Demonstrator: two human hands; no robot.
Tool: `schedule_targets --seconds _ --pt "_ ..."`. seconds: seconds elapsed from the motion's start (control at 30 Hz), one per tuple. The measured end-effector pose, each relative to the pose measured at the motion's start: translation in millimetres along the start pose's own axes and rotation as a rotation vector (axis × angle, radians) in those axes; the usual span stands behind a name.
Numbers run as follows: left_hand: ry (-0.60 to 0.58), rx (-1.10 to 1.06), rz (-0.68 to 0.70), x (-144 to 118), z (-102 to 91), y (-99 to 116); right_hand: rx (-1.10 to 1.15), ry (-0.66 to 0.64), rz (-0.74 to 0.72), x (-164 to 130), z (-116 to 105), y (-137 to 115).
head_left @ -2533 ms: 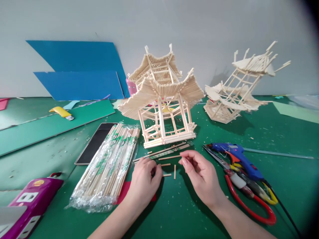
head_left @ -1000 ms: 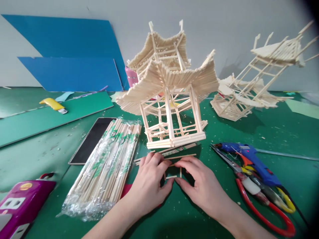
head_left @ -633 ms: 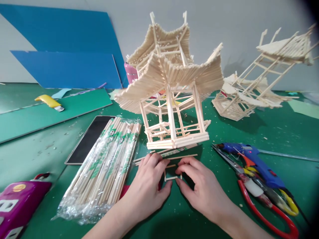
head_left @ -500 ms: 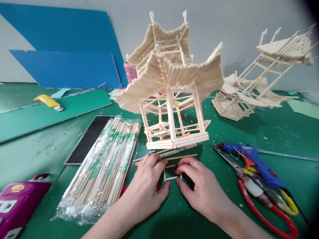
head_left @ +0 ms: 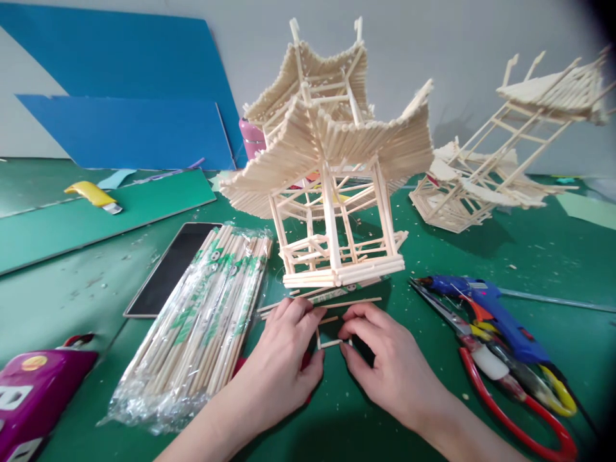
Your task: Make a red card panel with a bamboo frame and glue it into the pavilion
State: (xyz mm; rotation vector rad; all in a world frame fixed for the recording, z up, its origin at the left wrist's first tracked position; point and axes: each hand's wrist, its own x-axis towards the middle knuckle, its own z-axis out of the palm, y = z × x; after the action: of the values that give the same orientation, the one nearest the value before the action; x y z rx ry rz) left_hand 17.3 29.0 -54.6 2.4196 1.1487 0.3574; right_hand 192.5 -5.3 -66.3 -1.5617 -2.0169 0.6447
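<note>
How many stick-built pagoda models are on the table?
2. The upright pale wooden-stick pagoda model stands centre, just beyond both hands; the tilted unfinished wooden-stick pagoda model leans at back right.

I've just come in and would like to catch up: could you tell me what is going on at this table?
A person is arranging short stick pieces on the green mat, just in front of a two-tiered pagoda model built of sticks. The left hand and right hand pinch the pieces from either side, forming a small square frame. A wrapped bundle of bamboo sticks lies to the left; a blue glue gun and red-handled scissors lie to the right. A second, tilted stick model stands behind.
</note>
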Motion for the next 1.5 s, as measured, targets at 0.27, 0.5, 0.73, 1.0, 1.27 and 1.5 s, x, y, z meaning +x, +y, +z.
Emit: schedule_targets --seconds 0.27,0.5,0.73,1.0,1.27,1.5 --pt "-0.005 -0.013 0.0 -0.7 1.9 -1.3 -0.002 -0.005 0.001 1.5 -0.5 -0.8" --pt "0.005 -0.013 0.003 0.6 0.7 -0.4 -0.009 -0.004 0.001 0.7 -0.7 -2.1" --pt "0.044 -0.005 0.019 0.1 3.2 -2.1 0.083 0.095 0.033 0.9 -5.1 1.9" --pt "0.055 -0.012 -0.007 1.8 2.9 3.1 0.16 0.17 0.049 2.2 -11.1 2.8" --pt "0.06 0.003 -0.017 1.9 1.1 5.1 0.177 0.197 0.056 3.0 -12.1 -0.6" --pt "0.064 0.009 -0.035 7.0 1.8 8.7 0.177 0.22 0.047 5.3 -10.5 4.3"
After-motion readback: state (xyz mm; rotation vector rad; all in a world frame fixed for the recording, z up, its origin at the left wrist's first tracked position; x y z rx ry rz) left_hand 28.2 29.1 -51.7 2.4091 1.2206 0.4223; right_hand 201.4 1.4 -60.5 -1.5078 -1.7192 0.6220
